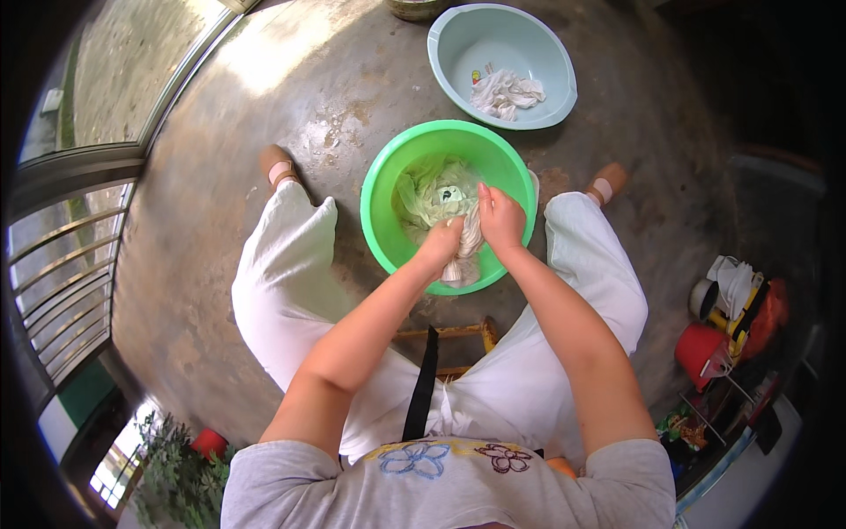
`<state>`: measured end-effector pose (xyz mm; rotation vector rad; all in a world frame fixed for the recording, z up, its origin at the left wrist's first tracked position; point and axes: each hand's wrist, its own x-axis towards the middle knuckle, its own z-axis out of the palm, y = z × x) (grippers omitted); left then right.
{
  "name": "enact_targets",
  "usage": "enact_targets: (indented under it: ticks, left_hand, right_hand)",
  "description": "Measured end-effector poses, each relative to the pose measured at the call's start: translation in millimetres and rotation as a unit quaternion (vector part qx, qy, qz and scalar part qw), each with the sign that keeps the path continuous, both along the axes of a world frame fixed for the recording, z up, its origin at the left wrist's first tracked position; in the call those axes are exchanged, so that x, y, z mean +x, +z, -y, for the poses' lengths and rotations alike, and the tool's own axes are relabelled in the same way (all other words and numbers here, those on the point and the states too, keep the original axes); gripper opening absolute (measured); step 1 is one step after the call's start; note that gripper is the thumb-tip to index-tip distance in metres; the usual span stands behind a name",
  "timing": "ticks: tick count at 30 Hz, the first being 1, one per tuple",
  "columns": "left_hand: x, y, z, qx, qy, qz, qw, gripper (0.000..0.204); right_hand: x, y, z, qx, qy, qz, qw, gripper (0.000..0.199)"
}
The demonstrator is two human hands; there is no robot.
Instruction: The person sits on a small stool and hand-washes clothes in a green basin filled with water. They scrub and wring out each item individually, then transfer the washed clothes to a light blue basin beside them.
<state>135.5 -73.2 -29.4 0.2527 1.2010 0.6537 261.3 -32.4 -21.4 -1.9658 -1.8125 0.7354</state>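
Observation:
Both my hands are down inside a bright green plastic basin (381, 238) that stands on the floor between my feet. My left hand (441, 242) is closed on a bunched, wet white garment (460, 268) with a striped or ribbed texture. Just to its right and a little farther off, my right hand (501, 219) also grips the garment, its thumb along the top. More pale wet cloth (432, 187) with a small dark print lies in the water at the basin's far side. How far the held garment reaches under the water is hidden.
Beyond the green basin stands a pale blue basin (449, 57) with a crumpled white cloth (507, 93) inside. A metal pot (416, 7) is cut off at the top edge. Barred windows (66, 282) and a plant (181, 472) are left; a red bucket (701, 353) is right.

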Motion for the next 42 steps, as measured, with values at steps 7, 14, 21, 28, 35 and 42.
enact_targets:
  ticks: [7, 14, 21, 28, 35, 42]
  left_hand:
    - [-21, -58, -55, 0.302, -0.209, -0.460, 0.809, 0.042]
    - [-8, -162, -38, 0.253, -0.399, -0.644, 0.602, 0.061]
    - [-13, -183, -44, 0.255, -0.410, -0.588, 0.649, 0.060]
    - [-12, -195, -46, 0.029, -0.478, -0.455, 0.751, 0.051]
    - [-10, -186, -82, 0.095, -0.470, -0.410, 0.776, 0.045]
    - [-34, -179, -92, 0.139, -0.036, -0.340, 0.929, 0.041]
  right_hand:
    - [-11, -57, -12, -0.013, 0.063, 0.083, 0.994, 0.034]
    - [-38, -154, -15, -0.127, 0.059, 0.168, 0.976, 0.065]
    - [-32, -201, -6, -0.140, 0.055, 0.171, 0.974, 0.058]
    - [-28, -230, -6, -0.296, 0.039, 0.120, 0.947, 0.044]
    - [-27, -244, -24, -0.253, -0.056, 0.088, 0.962, 0.030]
    - [-33, -141, -51, -0.086, 0.087, -0.083, 0.989, 0.018]
